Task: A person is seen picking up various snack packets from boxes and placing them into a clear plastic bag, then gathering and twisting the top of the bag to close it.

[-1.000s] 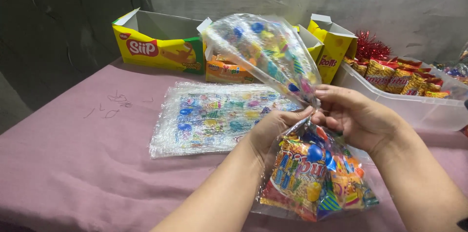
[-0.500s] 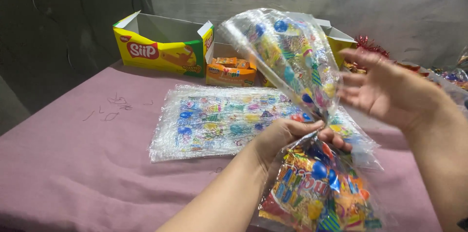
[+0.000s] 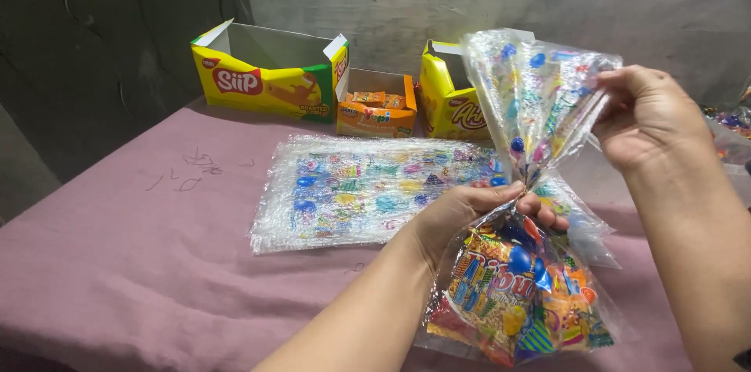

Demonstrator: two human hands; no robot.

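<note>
The near left of the purple tablecloth [image 3: 117,262] lies bare, so a hand can pass freely there. In the middle, a flat stack of printed clear bags [image 3: 368,188] covers the cloth but stays low, leaving room above it. Along the far edge, 3 open cartons form a wall: a yellow-green box [image 3: 266,82], a small orange box [image 3: 375,110] and a yellow box [image 3: 450,102], standing close together. The near right is taken up by the filled treat bag [image 3: 516,294] and both arms.

Left hand [image 3: 469,212] pinches the neck of a filled clear printed bag [image 3: 512,298]; right hand [image 3: 649,118] pulls its top upward; flat bags [image 3: 360,192] lie on the pink surface [image 3: 141,262].
</note>
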